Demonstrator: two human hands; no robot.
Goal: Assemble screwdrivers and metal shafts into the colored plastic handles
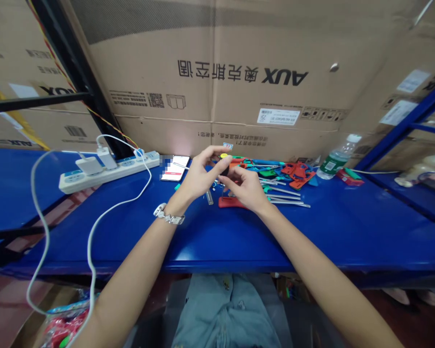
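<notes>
My left hand (202,176) pinches a small black part with a yellow top (224,156) between thumb and fingers, held up over the blue table. Just below it, my right hand (245,187) has its thumb and fingertips pressed together close to the black part; what they grip is too small to make out. Under my right hand lies a red handle (232,202). A short clear, greyish piece (209,197) rests on the table below my left hand. Right of my hands are several metal rods (286,197) with green ends.
Orange and red plastic parts (297,173) are heaped at the back. A water bottle (335,158) stands to their right. Left are a phone (175,167) and a white power strip (125,169) with a loose cable (90,241). A large carton (217,92) closes off the back.
</notes>
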